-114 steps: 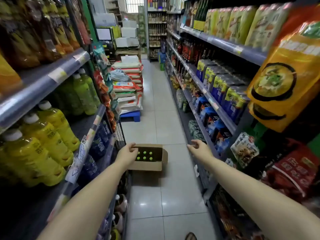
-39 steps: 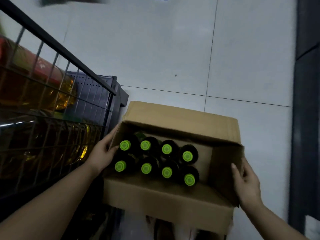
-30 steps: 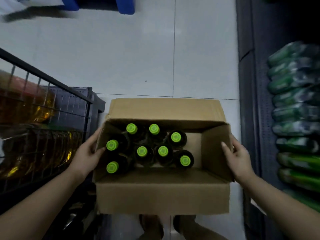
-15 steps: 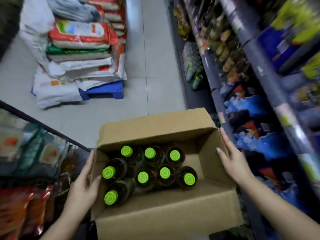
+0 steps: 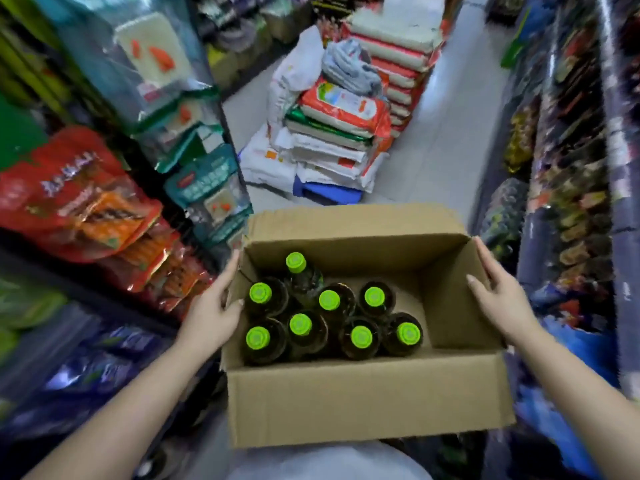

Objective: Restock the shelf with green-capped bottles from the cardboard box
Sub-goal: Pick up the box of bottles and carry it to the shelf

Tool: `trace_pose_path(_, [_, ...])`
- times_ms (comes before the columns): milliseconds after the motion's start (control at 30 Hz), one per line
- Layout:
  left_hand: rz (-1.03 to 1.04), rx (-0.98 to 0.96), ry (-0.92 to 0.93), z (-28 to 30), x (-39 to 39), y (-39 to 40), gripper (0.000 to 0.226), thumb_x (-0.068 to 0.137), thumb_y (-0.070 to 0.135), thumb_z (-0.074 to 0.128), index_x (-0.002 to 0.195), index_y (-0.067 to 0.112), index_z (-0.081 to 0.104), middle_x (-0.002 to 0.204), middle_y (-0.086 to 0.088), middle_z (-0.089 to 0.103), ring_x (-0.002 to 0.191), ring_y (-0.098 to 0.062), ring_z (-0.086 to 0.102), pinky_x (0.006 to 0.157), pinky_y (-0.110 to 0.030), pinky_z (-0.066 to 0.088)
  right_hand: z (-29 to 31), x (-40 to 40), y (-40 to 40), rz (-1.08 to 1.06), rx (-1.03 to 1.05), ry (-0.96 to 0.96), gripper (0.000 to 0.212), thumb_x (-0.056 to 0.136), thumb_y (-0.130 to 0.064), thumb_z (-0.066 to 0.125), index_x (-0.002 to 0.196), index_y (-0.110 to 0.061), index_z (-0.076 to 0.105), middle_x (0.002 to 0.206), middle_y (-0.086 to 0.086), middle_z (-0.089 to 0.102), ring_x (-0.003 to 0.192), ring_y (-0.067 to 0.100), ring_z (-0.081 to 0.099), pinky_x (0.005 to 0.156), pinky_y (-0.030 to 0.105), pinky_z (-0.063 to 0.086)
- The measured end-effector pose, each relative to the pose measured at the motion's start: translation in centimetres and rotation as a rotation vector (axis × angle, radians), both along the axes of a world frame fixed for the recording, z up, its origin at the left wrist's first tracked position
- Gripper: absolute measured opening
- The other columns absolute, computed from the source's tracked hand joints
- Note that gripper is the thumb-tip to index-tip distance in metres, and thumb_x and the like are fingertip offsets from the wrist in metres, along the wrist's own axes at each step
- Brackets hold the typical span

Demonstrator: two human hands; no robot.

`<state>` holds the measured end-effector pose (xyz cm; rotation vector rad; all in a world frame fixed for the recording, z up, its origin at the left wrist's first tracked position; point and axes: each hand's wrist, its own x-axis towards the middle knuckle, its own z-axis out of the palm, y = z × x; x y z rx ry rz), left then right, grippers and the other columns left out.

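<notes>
An open cardboard box (image 5: 367, 403) is lifted in front of me above the aisle floor. Inside stand several dark bottles with green caps (image 5: 329, 300), clustered at its left and front; one at the back (image 5: 296, 263) leans. My left hand (image 5: 211, 310) grips the box's left wall, thumb over the rim. My right hand (image 5: 498, 299) presses flat on the upright right flap. The right part of the box floor is bare.
Shelves line both sides: red snack bags (image 5: 90, 202) and hanging packets (image 5: 207, 192) on the left, blurred packaged goods (image 5: 575, 202) on the right. A stack of rice sacks (image 5: 339, 133) on a blue pallet stands ahead in the tiled aisle.
Both hands took hold of the box on the floor and lifted it up. The view has risen from the floor to the aisle, and the bottles have shifted slightly inside.
</notes>
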<state>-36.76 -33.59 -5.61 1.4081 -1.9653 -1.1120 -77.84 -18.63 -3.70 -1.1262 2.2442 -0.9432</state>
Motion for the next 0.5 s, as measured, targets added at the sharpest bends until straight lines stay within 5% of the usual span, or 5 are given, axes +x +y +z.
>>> trace_pose_path(100, [0.206, 0.042, -0.008, -0.3, 1.2, 3.4, 0.092, 0.083, -0.007, 0.059, 0.141, 0.053, 0.02, 0.143, 0.015, 0.04, 0.132, -0.011, 0.043, 0.108, -0.023, 0.029, 0.2, -0.6, -4.0, 0.173, 0.02, 0.044, 0.065, 0.093, -0.012, 0.056, 0.144, -0.043, 0.03, 0.134, -0.005, 0.054, 0.123, 0.016, 0.051, 0.094, 0.019, 0.038])
trace_pose_path(167, [0.35, 0.087, -0.027, -0.6, 2.2, 6.1, 0.092, 0.084, -0.001, 0.059, 0.137, 0.064, 0.019, 0.126, 0.011, 0.06, 0.109, -0.007, 0.057, 0.098, -0.027, 0.04, 0.5, -0.4, -6.7, 0.357, -0.01, 0.076, 0.066, 0.093, -0.009, 0.055, 0.145, -0.039, 0.029, 0.137, -0.014, 0.043, 0.125, 0.01, 0.045, 0.095, 0.012, 0.032])
trace_pose_path(233, [0.468, 0.098, -0.002, -1.3, 3.4, 9.4, 0.093, 0.084, -0.001, 0.058, 0.134, 0.067, 0.019, 0.114, 0.012, 0.063, 0.097, -0.006, 0.059, 0.091, -0.026, 0.041, 0.6, 0.6, -9.3, 0.492, 0.004, 0.061, 0.067, 0.094, -0.009, 0.055, 0.144, -0.043, 0.027, 0.134, -0.015, 0.045, 0.119, 0.01, 0.048, 0.098, 0.023, 0.038])
trace_pose_path(367, [0.739, 0.113, 0.023, -2.1, 5.9, 16.8, 0.092, 0.083, 0.002, 0.058, 0.134, 0.067, 0.018, 0.126, 0.022, 0.057, 0.111, -0.007, 0.061, 0.098, -0.028, 0.041, 0.7, 5.6, -13.8, 0.758, 0.017, 0.116, 0.07, 0.092, -0.01, 0.057, 0.14, -0.053, 0.027, 0.123, -0.015, 0.053, 0.105, 0.009, 0.055, 0.083, 0.026, 0.041])
trace_pose_path(500, [0.998, 0.121, 0.103, -2.5, 7.9, 25.4, 0.088, 0.086, -0.004, 0.054, 0.141, 0.055, 0.02, 0.139, 0.015, 0.049, 0.12, -0.014, 0.056, 0.103, -0.03, 0.039, 0.8, 14.1, -16.2, 1.056, 0.023, 0.135, 0.067, 0.092, -0.005, 0.057, 0.146, -0.034, 0.03, 0.139, 0.0, 0.051, 0.118, 0.011, 0.051, 0.094, 0.023, 0.039])
